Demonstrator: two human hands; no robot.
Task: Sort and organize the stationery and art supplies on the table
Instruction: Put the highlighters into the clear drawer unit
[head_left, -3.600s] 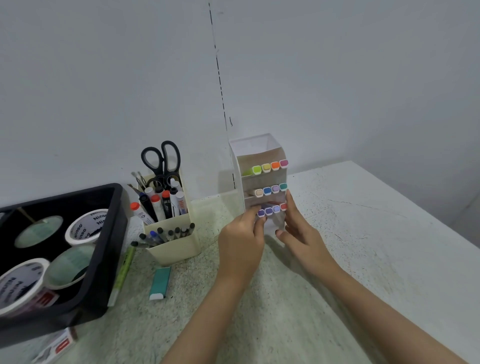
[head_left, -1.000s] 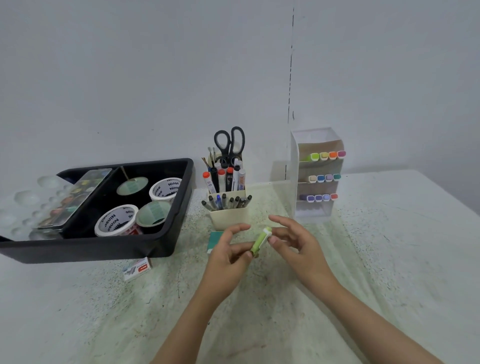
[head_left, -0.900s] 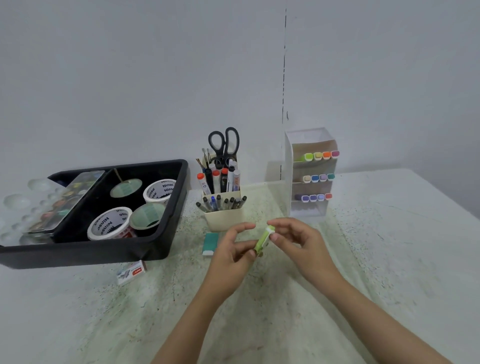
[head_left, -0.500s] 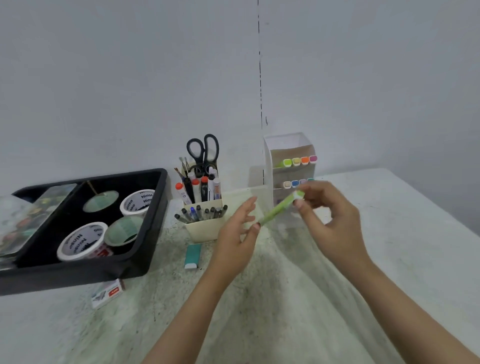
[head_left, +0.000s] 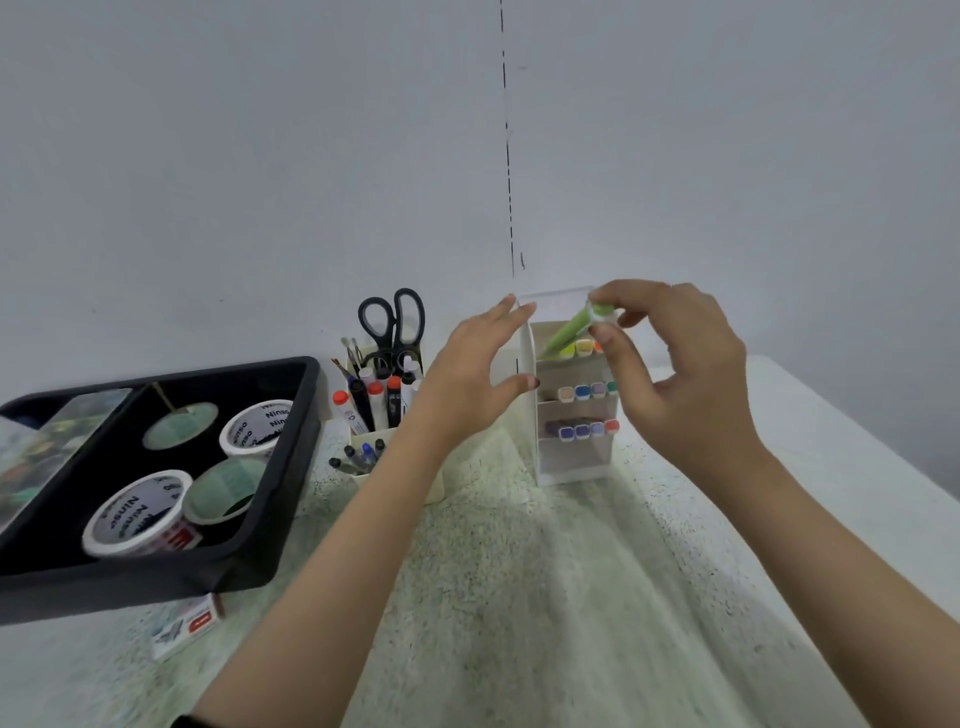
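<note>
Green marker (head_left: 569, 330) entering rack (head_left: 571, 462)
Right hand (head_left: 675, 374) pinches its cap to steer it; left hand (head_left: 467, 384), slack and empty, stands ready to steady the rack

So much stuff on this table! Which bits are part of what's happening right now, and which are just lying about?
In use: green marker, pinched by the right hand; white marker rack, the marker angled into its top tier; left hand, open beside the rack.

Lying about: black tray with tape rolls; scissors; pens; small box in front of the tray.
</note>
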